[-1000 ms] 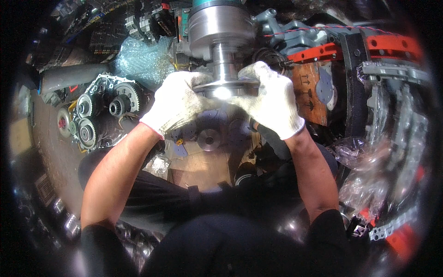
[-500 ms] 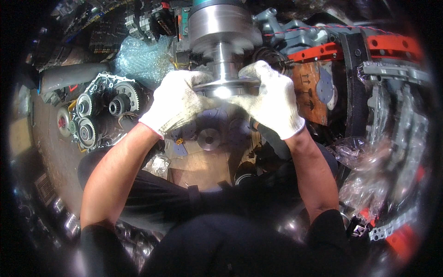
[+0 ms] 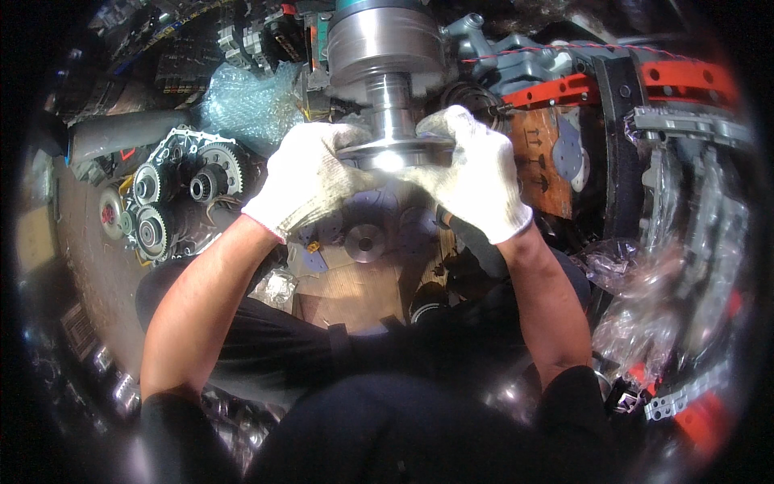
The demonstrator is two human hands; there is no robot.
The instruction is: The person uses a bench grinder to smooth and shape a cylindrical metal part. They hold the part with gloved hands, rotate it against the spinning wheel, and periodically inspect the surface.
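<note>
Both my hands wear white knit gloves and grip a shiny metal pulley disc [image 3: 395, 152] from either side. My left hand [image 3: 310, 177] clasps its left rim, my right hand [image 3: 472, 173] its right rim. A short steel shaft [image 3: 393, 109] rises from the disc into a wide grey metal cylinder [image 3: 385, 44] above. The underside of the disc is hidden by my fingers. Below my hands a round metal hub [image 3: 364, 240] lies on a wooden board [image 3: 355, 290].
An open gearbox casing with several gears [image 3: 173, 198] lies at the left, with bubble wrap [image 3: 250, 101] and a grey pipe [image 3: 129, 133] behind it. Red and grey metal housings [image 3: 613, 89] stand at the right, above plastic-wrapped parts [image 3: 637, 323]. My dark-trousered legs fill the lower middle.
</note>
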